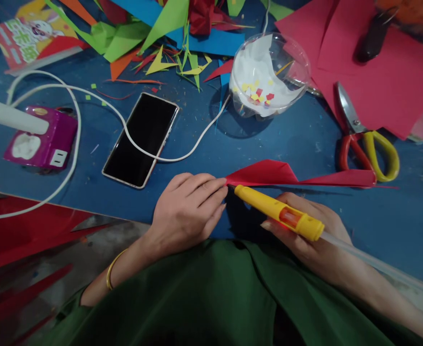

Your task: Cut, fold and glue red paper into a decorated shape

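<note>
In the head view a long strip of folded red paper point(265, 173) lies near the table's front edge. My left hand point(191, 206) rests at its left end, fingers pressed together on the tip. A yellow hot glue gun point(281, 211) is gripped by my right hand point(315, 226), partly hidden beneath its body. The gun's dark nozzle points at the paper end, right beside my left fingertips; I cannot tell whether it touches. A clear glue stick point(362, 254) sticks out of the gun's rear.
Scissors point(355, 127) lie at the right, beside large red sheets point(380, 91). A clear plastic bowl point(294, 53) holds small paper bits. A phone point(141, 139) sits under a white cable point(193, 151), left of a purple power socket point(49, 139). Bright paper scraps point(128, 38) cover the back.
</note>
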A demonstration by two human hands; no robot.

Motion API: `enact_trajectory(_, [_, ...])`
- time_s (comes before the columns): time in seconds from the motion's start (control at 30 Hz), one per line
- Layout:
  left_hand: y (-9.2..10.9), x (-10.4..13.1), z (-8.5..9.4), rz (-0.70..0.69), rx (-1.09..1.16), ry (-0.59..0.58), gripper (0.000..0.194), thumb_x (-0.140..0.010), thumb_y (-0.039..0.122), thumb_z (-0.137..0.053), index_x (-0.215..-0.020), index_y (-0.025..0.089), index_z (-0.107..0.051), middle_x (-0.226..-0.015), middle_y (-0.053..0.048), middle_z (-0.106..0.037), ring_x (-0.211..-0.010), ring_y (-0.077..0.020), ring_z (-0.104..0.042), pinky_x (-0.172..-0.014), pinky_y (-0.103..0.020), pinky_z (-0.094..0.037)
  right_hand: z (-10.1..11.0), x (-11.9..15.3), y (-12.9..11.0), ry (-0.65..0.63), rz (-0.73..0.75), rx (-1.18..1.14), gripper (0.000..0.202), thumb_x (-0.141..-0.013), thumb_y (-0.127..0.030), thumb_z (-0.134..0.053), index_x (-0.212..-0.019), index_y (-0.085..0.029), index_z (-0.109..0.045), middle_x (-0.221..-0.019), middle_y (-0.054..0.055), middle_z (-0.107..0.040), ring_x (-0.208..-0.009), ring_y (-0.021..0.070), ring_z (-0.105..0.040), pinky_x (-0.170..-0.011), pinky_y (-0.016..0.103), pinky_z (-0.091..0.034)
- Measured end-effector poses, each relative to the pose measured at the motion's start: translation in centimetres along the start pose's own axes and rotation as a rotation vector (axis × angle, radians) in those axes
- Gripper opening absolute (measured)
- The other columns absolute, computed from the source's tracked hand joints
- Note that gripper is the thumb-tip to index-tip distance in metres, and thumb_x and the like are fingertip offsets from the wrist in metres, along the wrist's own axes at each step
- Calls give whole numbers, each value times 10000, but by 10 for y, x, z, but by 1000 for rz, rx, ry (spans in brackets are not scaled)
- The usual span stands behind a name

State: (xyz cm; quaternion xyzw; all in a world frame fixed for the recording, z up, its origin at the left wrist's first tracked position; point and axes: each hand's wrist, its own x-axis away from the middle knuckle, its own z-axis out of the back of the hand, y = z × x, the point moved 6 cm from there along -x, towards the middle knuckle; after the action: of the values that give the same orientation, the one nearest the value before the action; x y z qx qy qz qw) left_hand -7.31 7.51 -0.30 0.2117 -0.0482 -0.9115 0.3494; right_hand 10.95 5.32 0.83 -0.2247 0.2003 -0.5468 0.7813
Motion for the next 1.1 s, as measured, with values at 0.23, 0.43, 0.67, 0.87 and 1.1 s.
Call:
enact_trajectory(0.23, [0,-1,-1,2,4,-15,235,-914,196,-610,-1115,151,-724,-1173,-60,-762,-1028,-239,-705,-848,-402,-496,1,1,0,-4,-2,33,278,-953,-452,-562,-789,-230,-529,-596,-62,-543,-464,103,-517,-454,219,-386])
enact_trajectory(0.43, [0,0,-1,-2,-2,-22,240,-918,201,-615,-1128,140,-715,-1189,-64,-756,-1043,-239,-700,-856,-408,-485,3,4,1,20,-16,69,322,-960,-494,-539,-778,-229,-522,-571,-62,-547,-449,108,-530,-442,218,-389])
enact_trajectory(0.67, [0,0,-1,-4,-1,-15,233,-925,205,-608,-1125,143,-711,-1187,-58,-757,-1049,-239,-696,-866,-402,-471,4,3,1,24,-16,90,339,-963,-511,-531,-782,-225,-535,-559,-60,-552,-442,101,-512,-450,212,-377])
enact_trajectory(0.87, [0,1,-1,-1,-12,-24,235,-924,209,-611,-1131,155,-710,-1190,-56,-756,-1043,-235,-696,-860,-398,-476,3,1,0,25,-20,85,363,-964,-526,-513,-749,-234,-521,-530,-57,-534,-411,111,-485,-427,228,-356])
enact_trajectory(1.1, [0,-1,-1,10,-2,-18,234,-919,198,-610,-1126,172,-716,-1184,-57,-759,-1034,-236,-703,-857,-397,-483,5,3,3,35,-19,126,372,-962,-555,-510,-776,-233,-531,-546,-54,-568,-432,119,-528,-439,233,-365])
